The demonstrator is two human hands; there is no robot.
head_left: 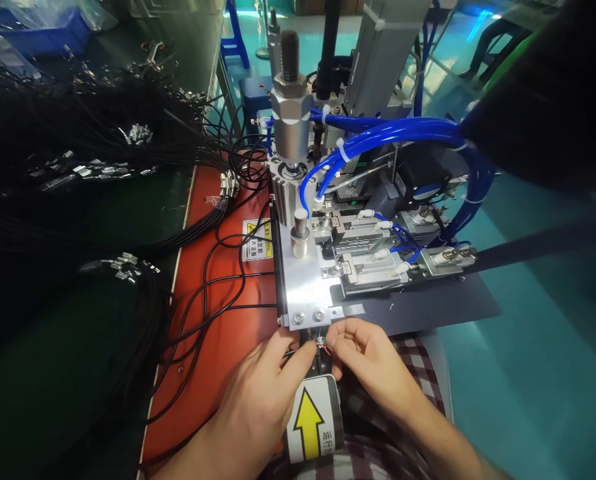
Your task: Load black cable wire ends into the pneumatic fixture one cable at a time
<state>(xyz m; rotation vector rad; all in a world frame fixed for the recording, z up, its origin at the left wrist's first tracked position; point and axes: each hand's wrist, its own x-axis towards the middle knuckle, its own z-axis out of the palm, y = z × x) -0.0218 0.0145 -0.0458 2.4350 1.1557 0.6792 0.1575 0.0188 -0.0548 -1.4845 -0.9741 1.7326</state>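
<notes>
My left hand (263, 393) and my right hand (371, 363) meet at the front edge of a small metal machine (303, 293). Both pinch the stripped end of a thin black cable (322, 345), whose coloured inner wires show between my fingertips, just below the machine's plate with two screws. The cable's black lead runs off to the left over the orange mat (218, 333). A label with a yellow arrow (311, 420) sits right under my hands, pointing toward the machine.
Blue air hoses (393, 130) and a silver cylinder (289, 113) rise from the machine. Large bundles of black cables with metal plugs (103, 170) cover the green bench at left. A yellow warning sticker (257, 240) lies on the mat.
</notes>
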